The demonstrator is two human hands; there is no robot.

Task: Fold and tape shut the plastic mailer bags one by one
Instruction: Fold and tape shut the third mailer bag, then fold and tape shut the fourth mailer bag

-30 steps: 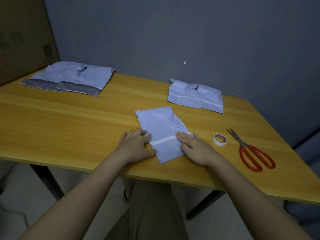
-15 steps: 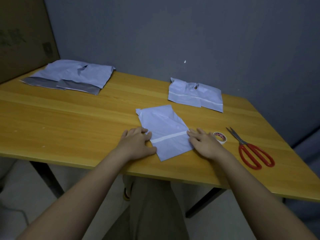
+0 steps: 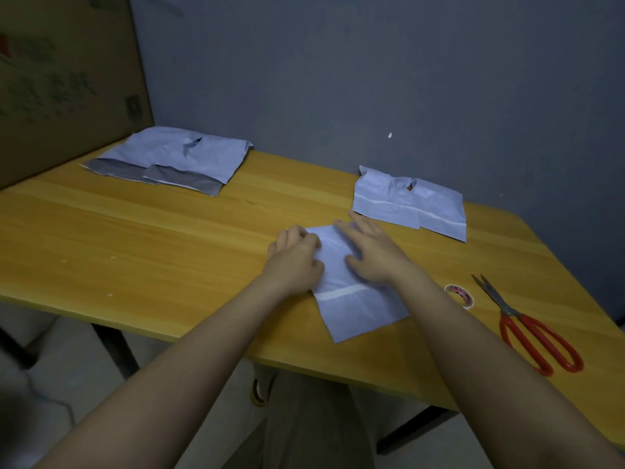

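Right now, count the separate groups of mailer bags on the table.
3. One bag lies at the near edge under both hands; a taped group sits far right by the wall; a pile sits far left. Overlapping bags in the groups may hide others.

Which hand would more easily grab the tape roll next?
The right hand, probably. The tape roll lies on the table to the right of the mailer bag, beside the right forearm. The left hand would have to cross over.
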